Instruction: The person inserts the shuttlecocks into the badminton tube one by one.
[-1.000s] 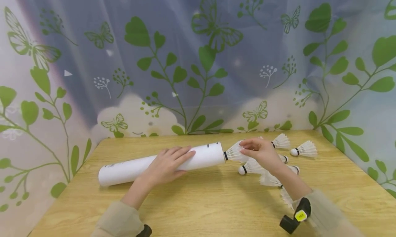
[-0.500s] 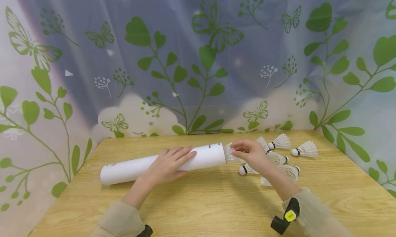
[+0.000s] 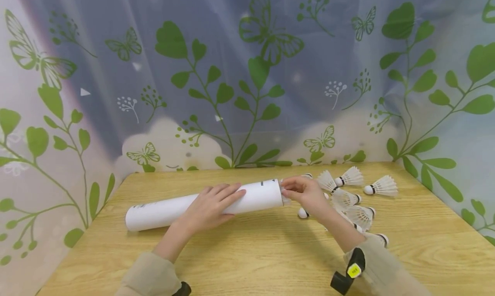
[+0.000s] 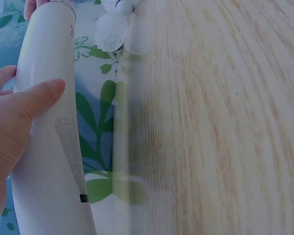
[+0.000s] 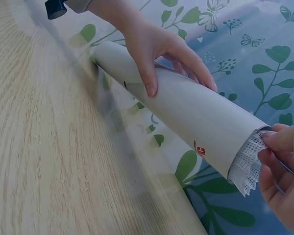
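While left hand grips white cylindrical tube | right hand pinches white mesh-skirted shuttlecock, nearly in; loose white shuttlecocks right of pinch

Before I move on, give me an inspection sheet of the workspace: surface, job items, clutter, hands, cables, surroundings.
Surface: wood-grain table, pale, no spills seen.
Job items: white tube, slanted, open end to the right; shuttlecock partly inside, feather edge sticking out.
Clutter: loose shuttlecocks right of the tube, some bunched, some partly hidden by the right hand and arm; nothing else seen.
Hands: left hand grips the tube around its middle; right hand pinches the shuttlecock at the opening.
Cables: nothing seen.
Surroundings: curtain behind, printed with leaves and butterflies.
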Demonstrator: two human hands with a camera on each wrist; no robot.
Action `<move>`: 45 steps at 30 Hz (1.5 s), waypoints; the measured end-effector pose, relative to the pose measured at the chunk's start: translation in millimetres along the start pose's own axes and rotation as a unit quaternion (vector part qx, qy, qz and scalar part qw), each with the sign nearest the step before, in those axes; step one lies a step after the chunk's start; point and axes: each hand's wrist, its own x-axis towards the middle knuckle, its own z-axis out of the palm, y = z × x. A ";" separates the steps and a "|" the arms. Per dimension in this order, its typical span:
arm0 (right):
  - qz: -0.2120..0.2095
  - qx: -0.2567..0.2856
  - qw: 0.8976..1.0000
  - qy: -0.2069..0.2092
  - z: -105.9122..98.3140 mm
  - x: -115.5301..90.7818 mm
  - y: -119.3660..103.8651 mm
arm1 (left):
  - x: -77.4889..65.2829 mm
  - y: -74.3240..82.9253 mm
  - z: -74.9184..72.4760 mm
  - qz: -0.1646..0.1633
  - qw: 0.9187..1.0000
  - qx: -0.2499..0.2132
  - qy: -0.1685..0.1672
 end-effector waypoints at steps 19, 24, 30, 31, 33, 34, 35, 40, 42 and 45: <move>0.019 -0.035 0.999 -0.033 -5.1 -6.2 4.8 | -2.0 0.2 0.6 0.002 1.000 -0.003 0.012; 0.014 -0.031 0.999 -0.042 -6.3 -6.6 5.7 | -2.1 0.5 0.8 0.005 1.000 0.000 0.013; 0.017 0.006 0.999 -0.039 -1.3 -5.2 7.3 | -1.6 0.5 1.6 0.007 1.000 0.002 0.011; 0.017 0.011 0.999 -0.038 0.0 -4.7 7.5 | -1.6 0.7 1.5 0.007 1.000 0.003 0.011; 0.012 0.017 0.999 -0.039 2.3 -4.0 7.4 | -2.3 0.4 2.9 0.008 1.000 0.007 0.012; 0.010 0.019 0.999 -0.039 3.3 -3.6 7.4 | -2.5 0.3 3.4 0.009 1.000 0.007 0.013; 0.009 0.019 0.999 -0.038 4.3 -3.2 7.1 | -2.7 0.2 3.7 0.009 1.000 0.008 0.013; 0.003 0.030 0.999 -0.040 7.0 -1.3 6.9 | -3.1 0.2 3.4 0.003 1.000 0.006 0.011; 0.005 0.035 0.999 -0.041 7.6 -0.5 7.9 | -3.6 0.0 3.8 0.002 1.000 0.006 0.011; 0.006 0.035 0.998 -0.042 8.2 0.8 10.2 | -3.9 -0.3 4.5 0.002 1.000 0.004 0.012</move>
